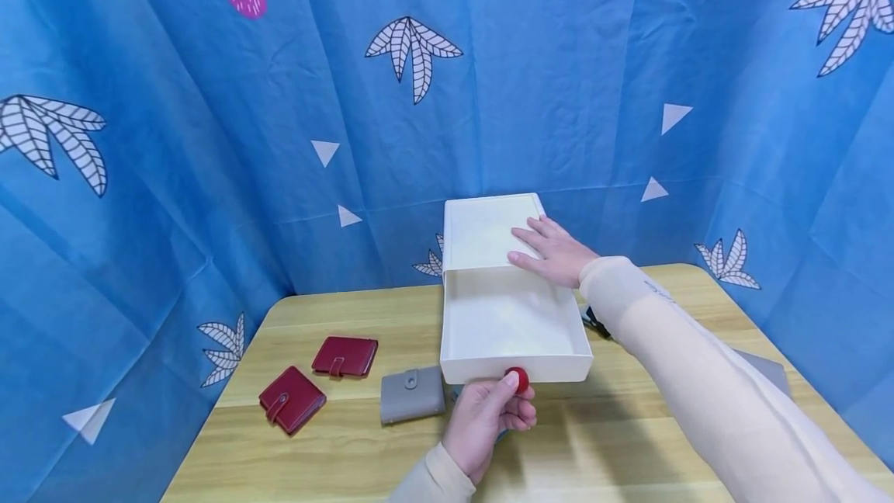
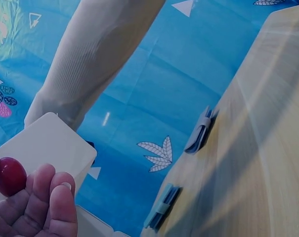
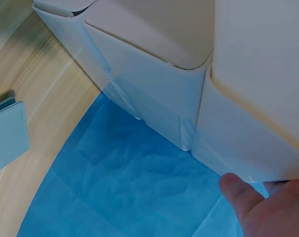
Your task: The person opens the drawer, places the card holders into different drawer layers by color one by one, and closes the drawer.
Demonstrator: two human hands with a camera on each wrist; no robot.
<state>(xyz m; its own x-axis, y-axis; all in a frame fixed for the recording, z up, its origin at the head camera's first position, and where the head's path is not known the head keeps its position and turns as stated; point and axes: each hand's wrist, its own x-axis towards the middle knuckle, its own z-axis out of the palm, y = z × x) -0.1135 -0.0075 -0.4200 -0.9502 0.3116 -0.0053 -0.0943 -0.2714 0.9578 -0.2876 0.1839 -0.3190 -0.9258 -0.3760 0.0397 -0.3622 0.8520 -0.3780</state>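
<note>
A white drawer box [image 1: 482, 233] stands at the back of the table. Its drawer [image 1: 559, 369] is pulled out toward me, and the inside that shows is bare white. My left hand [image 1: 485, 419] pinches the round red knob [image 1: 518, 379] on the drawer front, thumb against it; the left wrist view also shows this red knob [image 2: 10, 176] beside the curled fingers. On the box's top, toward its right edge, rests my right hand [image 1: 553, 251] with fingers spread. Only part of that right hand [image 3: 268, 212] appears in the right wrist view, against the white box.
Left of the drawer lie two dark red snap wallets [image 1: 345, 355] [image 1: 292, 400] and a grey one [image 1: 413, 395]. A light blue wallet [image 2: 161, 207] shows in the left wrist view. Something grey [image 1: 766, 372] lies beyond my right sleeve. A blue patterned curtain [image 1: 559, 99] hangs behind the table.
</note>
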